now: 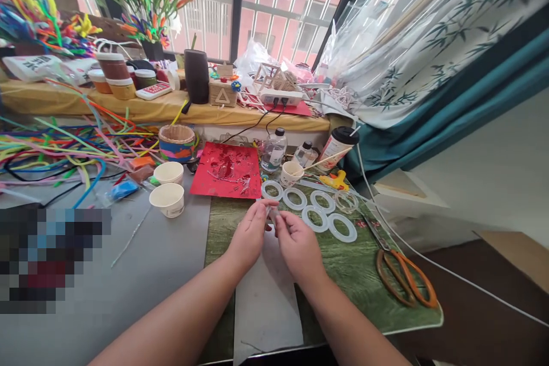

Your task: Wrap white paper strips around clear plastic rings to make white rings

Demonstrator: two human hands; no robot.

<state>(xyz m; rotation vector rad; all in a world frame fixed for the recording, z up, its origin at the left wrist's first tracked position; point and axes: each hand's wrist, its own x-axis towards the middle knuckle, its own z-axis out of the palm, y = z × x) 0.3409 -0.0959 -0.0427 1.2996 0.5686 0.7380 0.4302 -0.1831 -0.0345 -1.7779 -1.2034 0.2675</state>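
My left hand (250, 233) and my right hand (298, 240) meet over a pale grey strip (268, 303) lying on the green table. Between their fingertips is a small, greyish, see-through piece (273, 214); the fingers cover most of it, so its kind cannot be made out. Both hands are closed in a pinch around it. Just beyond and to the right lie several translucent white rings (315, 218), flat on the table. A red sheet (201, 180) with glossy dark red smears and clear residue lies beyond my left hand.
Scissors with orange handles (405, 277) lie at the right edge. Paper cups (167, 200) stand at left, another cup (292, 172) holds a stick. Clear bottles (273, 151), a black-lidded cup (338, 148) and a yellow glue gun (334, 180) are behind. Pipe cleaners (86, 148) pile at far left.
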